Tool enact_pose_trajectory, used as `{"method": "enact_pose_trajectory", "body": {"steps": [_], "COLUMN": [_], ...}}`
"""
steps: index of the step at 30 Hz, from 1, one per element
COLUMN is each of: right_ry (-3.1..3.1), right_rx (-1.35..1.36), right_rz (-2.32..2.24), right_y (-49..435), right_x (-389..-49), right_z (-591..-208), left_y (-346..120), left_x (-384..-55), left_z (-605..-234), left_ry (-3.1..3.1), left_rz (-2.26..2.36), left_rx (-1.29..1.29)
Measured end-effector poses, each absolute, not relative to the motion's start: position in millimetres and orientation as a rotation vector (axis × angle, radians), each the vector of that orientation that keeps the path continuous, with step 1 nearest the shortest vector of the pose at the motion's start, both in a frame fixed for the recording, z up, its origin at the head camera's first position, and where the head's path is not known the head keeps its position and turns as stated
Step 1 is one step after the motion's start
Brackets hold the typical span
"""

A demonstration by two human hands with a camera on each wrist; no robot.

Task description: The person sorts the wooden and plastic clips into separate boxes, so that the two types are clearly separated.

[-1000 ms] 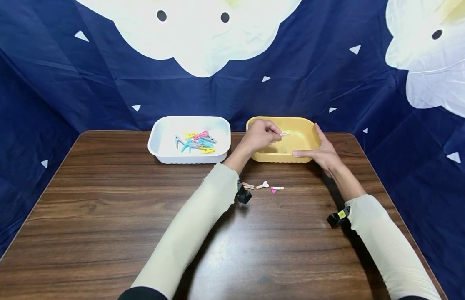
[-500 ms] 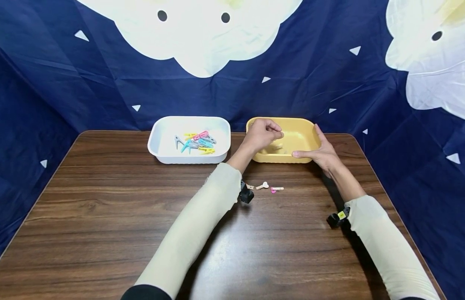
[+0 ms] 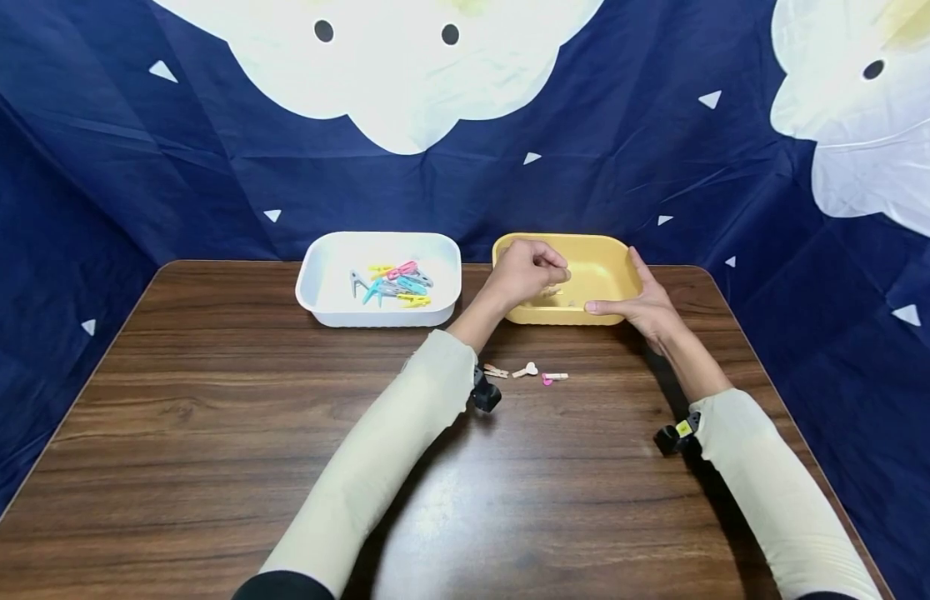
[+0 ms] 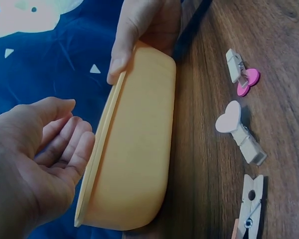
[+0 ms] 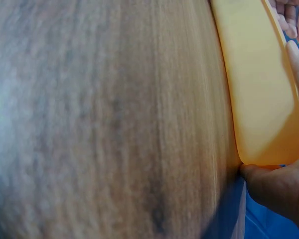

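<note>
My left hand (image 3: 527,271) is over the left part of the yellow plastic bin (image 3: 562,317), holding nothing. In the left wrist view its fingers (image 4: 72,137) are loosely curled, with a gap to the thumb. Below it, a small pale clothespin (image 3: 551,292) lies in the bin, partly hidden by the hand. My right hand (image 3: 645,312) grips the bin's right front corner, thumb over the front rim and fingers along the right end. In front of the bin lie a white-heart clothespin (image 4: 239,132), a pink-heart clothespin (image 4: 242,73) and a plain wooden clothespin (image 4: 250,204).
To the left stands a white bin (image 3: 378,319) holding several coloured plastic clothespins (image 3: 401,283). Both bins are near the far edge of the wooden table (image 3: 210,433). A dark blue cloth (image 3: 405,192) with white clouds hangs right behind them.
A second ago my left hand pinched a small pale clothespin over the yellow bin. It has let go, and the clothespin lies in the bin. My right hand has stayed in place.
</note>
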State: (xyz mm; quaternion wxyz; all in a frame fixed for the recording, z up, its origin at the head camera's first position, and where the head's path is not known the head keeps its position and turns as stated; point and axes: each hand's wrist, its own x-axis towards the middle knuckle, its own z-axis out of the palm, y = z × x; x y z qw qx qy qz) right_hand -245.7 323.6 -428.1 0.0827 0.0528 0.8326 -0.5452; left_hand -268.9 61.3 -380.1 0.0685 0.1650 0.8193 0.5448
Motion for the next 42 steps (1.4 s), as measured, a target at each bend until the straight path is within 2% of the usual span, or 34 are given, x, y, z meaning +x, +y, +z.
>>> {"method": "enact_pose_trajectory", "body": {"steps": [18, 42], "right_ry": [2.499, 2.49], "right_rx": [0.165, 0.142], "right_rz": [-1.621, -1.646], "right_y": [323, 323], "right_x": [-245, -249], "right_z": [-427, -430], "left_y": [50, 25], "left_x": [-247, -222], "left_z": [-376, -368], "left_ry": [2.428, 2.413], "left_rz": [1.624, 1.512], "left_rx": [0.689, 0.804]}}
